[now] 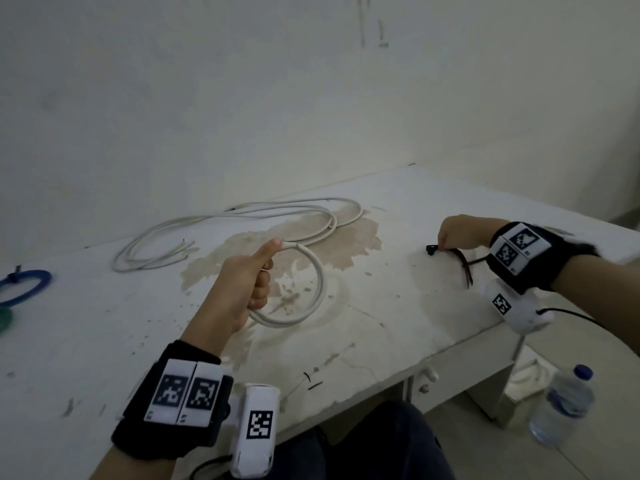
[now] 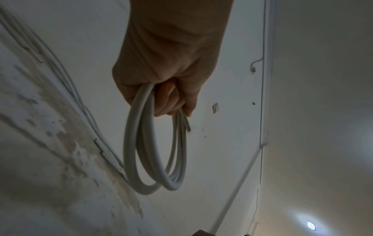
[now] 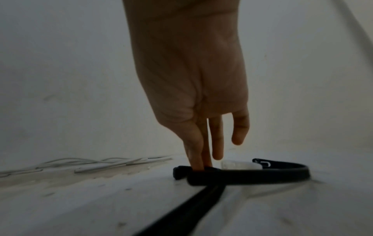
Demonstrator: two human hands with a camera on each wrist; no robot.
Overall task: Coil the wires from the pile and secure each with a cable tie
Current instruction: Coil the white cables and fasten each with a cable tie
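White, round-sheathed wire coil held above the table in the left hand: fingers curled round the gathered turns, thumb extended along the top, forearm reaching forward from the near edge. The left wrist view shows about three turns hanging from the fist, with a cut end sticking out beside the fingers.

Right hand reaches out to the right side of the table, palm down. Thumb and two fingers come down together on the black cable ties lying flat there; little finger lifted free. They appear to pinch one strap near its head. Tie count uncertain; at least two straps cross. Straps are thin, flat, flexible plastic.

Loose white wires lie in long open loops at the far side of the table, well apart from both hands; number not clear. One blue coil, already tied, rests at the left edge. Table surface is white, worn, with a brown stain in the middle. One clear plastic water bottle stands on the floor at right.
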